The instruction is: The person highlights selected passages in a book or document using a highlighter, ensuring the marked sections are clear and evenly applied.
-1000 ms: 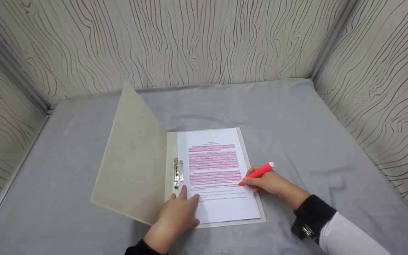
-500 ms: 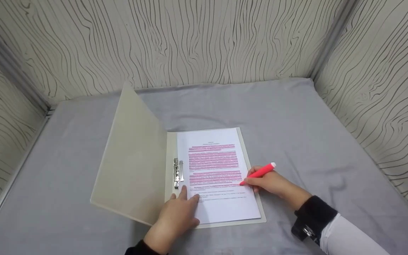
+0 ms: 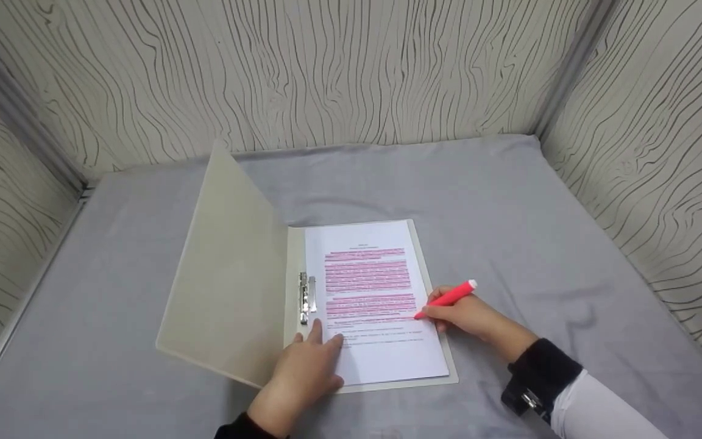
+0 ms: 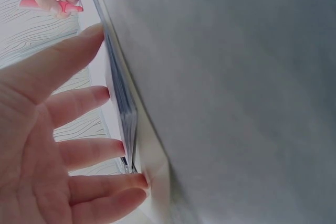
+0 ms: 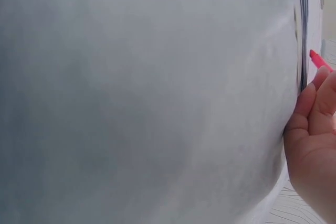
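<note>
A pink highlighter [image 3: 453, 294] with a white end is pinched in my right hand [image 3: 470, 317], its tip at the right end of a text line. Under it lies a printed page [image 3: 387, 363], its upper paragraphs covered in pink and a few lower lines plain. The page tops a stack of sheets [image 4: 122, 98] in a cream folder [image 3: 223, 274], whose cover stands raised at the left. My left hand [image 3: 305, 369] rests with spread, mostly straight fingers on the lower left of the page and the folder's spine. In the left wrist view its fingertips touch the stack.
A metal clip [image 3: 303, 299] sits along the folder's spine, just beyond the left fingertips. The folder lies on a table with a wrinkled grey cloth [image 3: 509, 201]. Wood-grain patterned panels [image 3: 339, 73] enclose the back and both sides.
My right hand and the highlighter have shifted slightly to the right along the text line, drawing pink further toward its end. The left hand and folder have stayed put.
</note>
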A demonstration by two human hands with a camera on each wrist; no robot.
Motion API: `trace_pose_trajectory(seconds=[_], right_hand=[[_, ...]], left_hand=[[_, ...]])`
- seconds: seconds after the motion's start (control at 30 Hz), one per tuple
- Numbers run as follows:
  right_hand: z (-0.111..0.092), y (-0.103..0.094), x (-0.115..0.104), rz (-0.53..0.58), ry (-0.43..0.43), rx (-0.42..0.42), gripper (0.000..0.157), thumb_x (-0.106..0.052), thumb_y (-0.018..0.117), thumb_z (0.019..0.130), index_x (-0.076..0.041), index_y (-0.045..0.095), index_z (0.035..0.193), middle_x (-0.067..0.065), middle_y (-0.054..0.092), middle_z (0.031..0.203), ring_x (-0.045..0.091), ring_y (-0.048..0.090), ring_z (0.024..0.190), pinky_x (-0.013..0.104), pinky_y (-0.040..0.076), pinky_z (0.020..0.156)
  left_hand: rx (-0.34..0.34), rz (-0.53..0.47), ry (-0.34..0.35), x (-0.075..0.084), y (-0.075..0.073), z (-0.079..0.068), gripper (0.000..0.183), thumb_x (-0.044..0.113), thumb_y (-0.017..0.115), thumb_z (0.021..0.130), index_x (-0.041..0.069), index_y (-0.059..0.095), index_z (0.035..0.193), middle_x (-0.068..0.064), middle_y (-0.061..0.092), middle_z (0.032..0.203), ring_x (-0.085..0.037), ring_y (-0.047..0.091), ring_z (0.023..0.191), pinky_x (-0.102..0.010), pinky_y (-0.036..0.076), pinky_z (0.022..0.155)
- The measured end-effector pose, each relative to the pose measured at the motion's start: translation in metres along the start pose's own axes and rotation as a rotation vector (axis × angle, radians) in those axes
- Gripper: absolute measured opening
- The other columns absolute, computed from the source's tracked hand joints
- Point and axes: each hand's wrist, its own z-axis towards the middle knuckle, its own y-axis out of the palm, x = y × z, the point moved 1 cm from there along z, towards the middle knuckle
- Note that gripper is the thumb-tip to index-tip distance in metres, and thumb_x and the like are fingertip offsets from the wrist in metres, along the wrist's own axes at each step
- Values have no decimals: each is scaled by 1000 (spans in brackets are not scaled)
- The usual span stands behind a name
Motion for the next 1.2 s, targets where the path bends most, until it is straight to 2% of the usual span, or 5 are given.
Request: trace_pose_trajectory(seconds=[0.37,0.67,0.9,1.03,1.2], right_hand=[[0,-1,0,-12,32,27,23,-22,68,84,-5,55,91,2,55,61,13,52,54,23,37,54],[2,-3,-15,94,44,70,18,-20,63,87,-3,57,88,5,57,69,15,52,59,26,43,62],[13,40,-49,-15,30,-12,21,-24,66,86,-7,56,91,9,61,79,19,56,63,28,47,66],[19,68,-59,-82,-36,-110,21,-27,66,85,-9,57,90,8,61,77,18,57,67,29,47,65],[24,89,-64,-144,-31,-137,19,-26,68,83,-11,58,87,2,60,73,15,56,66,26,48,63]], left_hand=[[-13,9,0,1,-2,1,63,34,80,66,8,62,121,-30,51,126,-49,57,99,-54,50,77],[-53,-17,-61,1,-2,1,78,38,79,68,-11,53,122,-24,49,132,-45,56,104,-48,49,83],[-62,-69,-116,-3,0,-1,80,38,79,68,-14,52,122,-22,46,136,-45,54,108,-48,49,83],[-70,-90,-131,-3,1,0,82,39,80,67,-13,51,125,-21,46,136,-44,54,109,-48,49,83],[-76,-73,-122,-2,-1,0,82,41,79,68,-11,52,125,-20,47,135,-43,55,108,-47,49,83]])
